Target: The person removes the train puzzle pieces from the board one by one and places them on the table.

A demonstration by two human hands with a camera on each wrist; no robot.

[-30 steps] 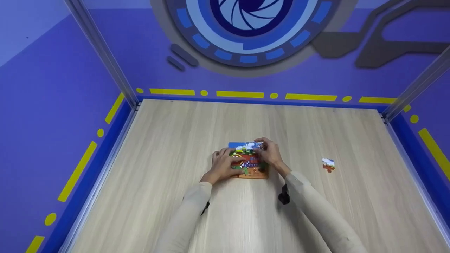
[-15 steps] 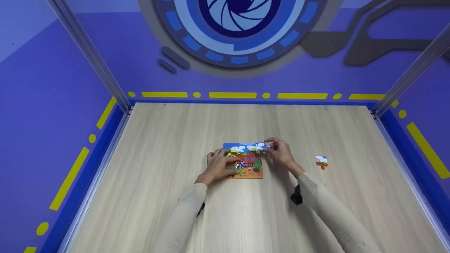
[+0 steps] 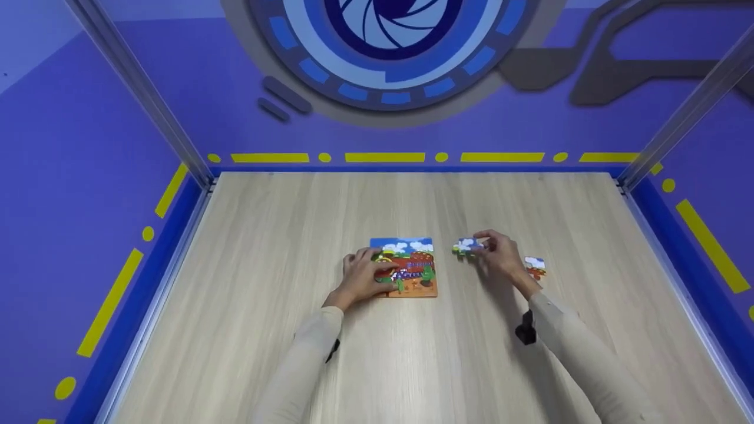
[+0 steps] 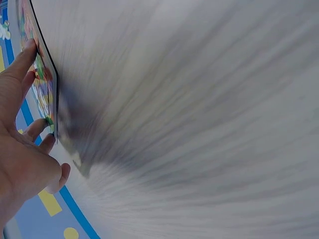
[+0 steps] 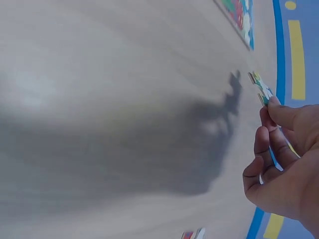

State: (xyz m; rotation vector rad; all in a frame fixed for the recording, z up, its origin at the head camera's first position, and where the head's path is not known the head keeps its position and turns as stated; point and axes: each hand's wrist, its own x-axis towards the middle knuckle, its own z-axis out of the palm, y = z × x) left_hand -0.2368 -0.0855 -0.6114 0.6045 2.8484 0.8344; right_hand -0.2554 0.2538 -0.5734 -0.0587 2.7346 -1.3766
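Observation:
A jigsaw puzzle with a colourful desert scene, blue sky and white clouds lies flat at mid-table. My left hand rests on its left side, the fingers spread over the picture and its edge; the left wrist view shows fingertips on the puzzle. To the right of the puzzle and apart from it, my right hand pinches a puzzle piece with clouds and green on it. Thumb and index finger hold that piece by one end, above the table, in the right wrist view.
Another loose puzzle piece lies on the wooden table, just right of my right hand and partly hidden by it. Blue panels with yellow marks wall the table at the back and sides.
My right hand has moved right from the puzzle's upper right corner, carrying the pinched piece away from it. My left hand stays on the puzzle. The head view has shifted slightly.

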